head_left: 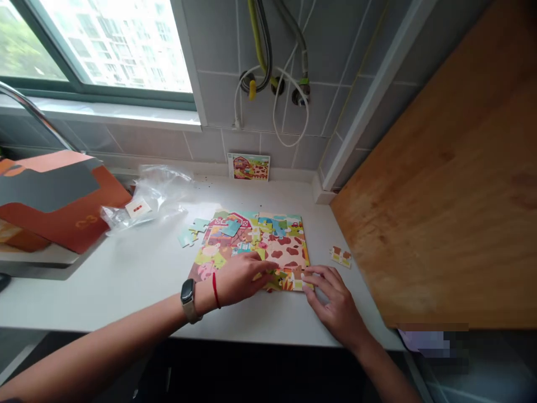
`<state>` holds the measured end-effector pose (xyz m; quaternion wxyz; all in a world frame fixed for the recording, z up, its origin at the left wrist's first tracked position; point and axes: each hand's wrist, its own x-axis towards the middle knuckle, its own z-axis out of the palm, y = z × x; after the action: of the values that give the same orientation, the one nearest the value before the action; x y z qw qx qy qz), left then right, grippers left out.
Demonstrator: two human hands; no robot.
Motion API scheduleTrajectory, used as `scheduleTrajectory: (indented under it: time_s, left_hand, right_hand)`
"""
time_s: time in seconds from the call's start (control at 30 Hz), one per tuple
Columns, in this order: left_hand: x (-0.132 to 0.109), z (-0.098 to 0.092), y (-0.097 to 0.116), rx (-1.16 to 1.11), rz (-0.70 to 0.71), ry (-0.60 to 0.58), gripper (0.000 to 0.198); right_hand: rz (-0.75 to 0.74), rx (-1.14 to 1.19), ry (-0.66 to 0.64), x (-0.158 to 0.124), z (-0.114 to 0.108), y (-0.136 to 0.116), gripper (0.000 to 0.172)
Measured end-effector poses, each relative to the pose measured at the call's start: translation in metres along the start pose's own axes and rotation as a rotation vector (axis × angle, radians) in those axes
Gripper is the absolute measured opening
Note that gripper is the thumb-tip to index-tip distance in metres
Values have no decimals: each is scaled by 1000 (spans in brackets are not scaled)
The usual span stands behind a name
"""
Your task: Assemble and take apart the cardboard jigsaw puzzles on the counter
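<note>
**Figure.** Head view of a white counter (138, 280) below a window, bounded on the right by a large wooden board (440, 196). An orange-and-grey box (62, 207) stood at the far left, with a crumpled clear plastic bag (155, 196) beside it.

The farm jigsaw puzzle (268, 240) lay flat near the middle of the counter and was mostly assembled. Both hands met at its near edge. The left hand (241, 277), with a watch (188, 299) on its wrist, lay palm down and open, its fingers spread over the lower middle pieces. The right hand (331, 296) rested on the counter just right of the lower right corner, its bent fingertips touching the corner pieces. Whether it pinched a piece could not be told.

The step appeared to be seating pieces along the bottom row. This would be done best by holding the assembled part still with the flat hand, lining up the tabs first, and pressing straight down without pushing sideways.

A few loose pieces (191, 232) lay left of the puzzle and beyond the left hand. One single piece (340, 256) lay near the board, just beyond the right hand. A small picture card (249, 167) leaned against the tiled wall, well apart from both hands.
</note>
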<state>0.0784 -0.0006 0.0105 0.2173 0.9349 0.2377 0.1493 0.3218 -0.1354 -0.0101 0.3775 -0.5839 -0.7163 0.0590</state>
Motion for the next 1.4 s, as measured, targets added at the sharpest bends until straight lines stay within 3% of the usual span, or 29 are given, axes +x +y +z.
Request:
scheduleTrajectory:
  time_s: [0.13, 0.3, 0.57, 0.93, 1.07, 1.23, 1.4]
  left_hand:
    - [10, 3, -12, 87, 98, 35, 25]
    - [6, -2, -25, 82, 128, 56, 36]
    - [-9, -11, -41, 38, 102, -67, 61]
    - [-9, 5, -22, -17, -17, -37, 39]
    - [-8, -1, -15, -68, 14, -47, 35]
    - [20, -24, -20, -92, 26, -8, 35]
    - [84, -20, -58, 23, -7, -1, 40]
  right_hand:
    - [6, -13, -78, 20, 5, 5, 20]
    - [26, 39, -168, 29, 9, 12, 21]
    - [153, 121, -111, 23, 7, 19, 24]
    - [189, 156, -166, 25, 5, 18, 31]
    - [189, 149, -148, 26, 6, 18, 30]
    - [181, 161, -150, 25, 7, 19, 30]
    - [189, 169, -140, 24, 7, 19, 28]
